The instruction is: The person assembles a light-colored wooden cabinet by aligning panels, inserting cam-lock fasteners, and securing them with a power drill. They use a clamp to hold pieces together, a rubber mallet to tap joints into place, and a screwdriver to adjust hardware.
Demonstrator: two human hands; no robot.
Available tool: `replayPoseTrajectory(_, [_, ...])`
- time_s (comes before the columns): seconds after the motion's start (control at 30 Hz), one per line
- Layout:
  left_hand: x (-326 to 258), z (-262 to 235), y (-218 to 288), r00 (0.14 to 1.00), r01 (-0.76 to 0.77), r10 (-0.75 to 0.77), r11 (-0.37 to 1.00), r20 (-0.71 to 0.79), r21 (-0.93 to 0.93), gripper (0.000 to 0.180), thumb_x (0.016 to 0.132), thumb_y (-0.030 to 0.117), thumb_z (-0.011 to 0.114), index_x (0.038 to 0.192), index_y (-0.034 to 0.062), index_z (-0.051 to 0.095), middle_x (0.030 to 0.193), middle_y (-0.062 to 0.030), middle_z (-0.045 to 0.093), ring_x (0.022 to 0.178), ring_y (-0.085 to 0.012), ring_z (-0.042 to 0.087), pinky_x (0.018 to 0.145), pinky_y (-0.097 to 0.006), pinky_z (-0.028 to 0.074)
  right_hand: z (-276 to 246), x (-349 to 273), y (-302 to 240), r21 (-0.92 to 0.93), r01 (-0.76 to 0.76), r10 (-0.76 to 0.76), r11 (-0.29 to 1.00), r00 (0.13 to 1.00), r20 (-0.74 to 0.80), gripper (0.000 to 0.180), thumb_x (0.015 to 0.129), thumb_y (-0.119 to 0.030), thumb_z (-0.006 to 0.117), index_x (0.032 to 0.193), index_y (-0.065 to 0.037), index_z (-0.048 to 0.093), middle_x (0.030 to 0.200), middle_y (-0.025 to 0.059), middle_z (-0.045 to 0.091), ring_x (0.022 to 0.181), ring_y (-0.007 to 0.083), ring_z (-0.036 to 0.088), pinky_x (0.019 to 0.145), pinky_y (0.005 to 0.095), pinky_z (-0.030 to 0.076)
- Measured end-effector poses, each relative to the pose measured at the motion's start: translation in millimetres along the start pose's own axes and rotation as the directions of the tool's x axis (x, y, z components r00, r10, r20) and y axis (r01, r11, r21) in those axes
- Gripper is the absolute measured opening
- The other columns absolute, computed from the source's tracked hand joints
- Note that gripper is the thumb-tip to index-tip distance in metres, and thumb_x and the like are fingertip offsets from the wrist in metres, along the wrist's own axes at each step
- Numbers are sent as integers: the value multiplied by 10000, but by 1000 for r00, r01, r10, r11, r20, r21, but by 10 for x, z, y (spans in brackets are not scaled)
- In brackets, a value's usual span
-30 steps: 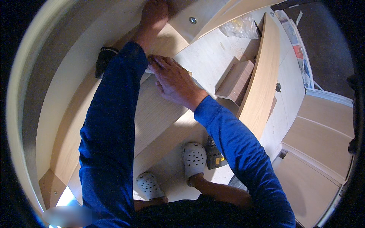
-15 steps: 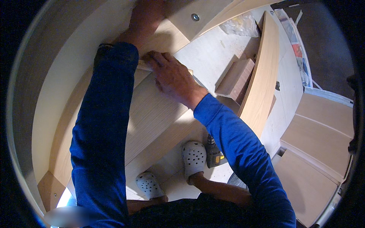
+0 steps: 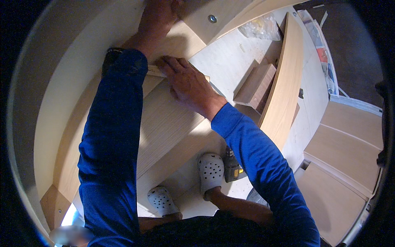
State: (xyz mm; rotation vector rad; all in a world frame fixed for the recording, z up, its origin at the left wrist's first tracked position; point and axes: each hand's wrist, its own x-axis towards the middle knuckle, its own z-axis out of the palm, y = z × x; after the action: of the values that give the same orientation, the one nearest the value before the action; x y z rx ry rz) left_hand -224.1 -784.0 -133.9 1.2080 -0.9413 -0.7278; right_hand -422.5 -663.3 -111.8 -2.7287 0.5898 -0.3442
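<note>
My right hand (image 3: pixel 189 84) grips the top edge of a light wooden panel (image 3: pixel 164 119); its fingers bend over the edge, with the thumb side against the panel's face. Farther up, my left hand (image 3: pixel 158 22) reaches along the pale inner wall of a wooden cabinet (image 3: pixel 61 99), close to a board (image 3: pixel 197 20) with a round metal fitting in it. Shadow and the picture's upper rim hide most of the left fingers, so I cannot make out what they touch.
On the floor to the right lie a long wooden board (image 3: pixel 284 82), a short wooden piece (image 3: pixel 257 84) and a clear plastic bag (image 3: pixel 261 28). A cordless drill (image 3: pixel 233 168) is beside my right clog (image 3: pixel 211 168). Flat brown cardboard (image 3: pixel 333 197) lies at the lower right.
My left hand has come slightly nearer and shows more clearly under the upper board. The right hand keeps its place on the panel edge.
</note>
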Motion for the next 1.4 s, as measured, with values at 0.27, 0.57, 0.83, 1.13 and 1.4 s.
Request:
replayPoseTrajectory(0.27, [-105, -3, 345, 984, 175, -161, 959, 80, -222, 293, 1042, 329, 589, 834, 122, 595, 740, 35, 485, 654, -97, 439, 599, -288, 401, -33, 3, -38, 35, -33, 33, 999, 999, 1, 649, 774, -9, 706, 1394, -11, 514, 1438, 168, 517, 1302, 355, 522, 1125, 407, 471])
replayPoseTrajectory(0.57, [-109, -55, 307, 957, 288, -258, 902, 132, -322, 229, 1020, 241, 583, 846, 94, 596, 740, -4, 511, 640, -124, 472, 580, -305, 416, -37, 41, -47, 14, -43, 42, 999, 998, 45, 642, 783, -10, 692, 1396, -21, 504, 1401, 163, 526, 1255, 358, 539, 1101, 421, 486])
replayPoseTrajectory(0.83, [-93, -40, 179, 958, 286, -273, 899, 87, -330, 176, 987, 130, 584, 823, 66, 591, 706, -37, 527, 588, -148, 480, 533, -313, 401, -64, 12, -68, 67, -33, 36, 997, 999, -41, 604, 804, -4, 690, 1380, -23, 508, 1383, 179, 544, 1249, 369, 546, 1091, 435, 495])
replayPoseTrajectory(1.13, [33, -9, 69, 947, 314, -316, 867, 61, -388, 155, 949, 5, 585, 797, 36, 585, 667, -73, 545, 528, -175, 489, 480, -323, 384, -51, 32, -74, 32, -29, 29, 999, 1000, -12, 612, 803, 9, 689, 1382, -32, 495, 1399, 171, 530, 1238, 368, 550, 1083, 426, 509])
replayPoseTrajectory(1.4, [-13, 72, 85, 997, 75, -75, 997, -28, 6, 95, 957, 53, 586, 868, 26, 605, 740, -126, 593, 619, -249, 545, 564, -379, 428, -28, 20, -66, 47, -62, 61, 997, 998, 23, 653, 780, 10, 707, 1397, -26, 497, 1425, 164, 525, 1276, 365, 535, 1094, 423, 499])
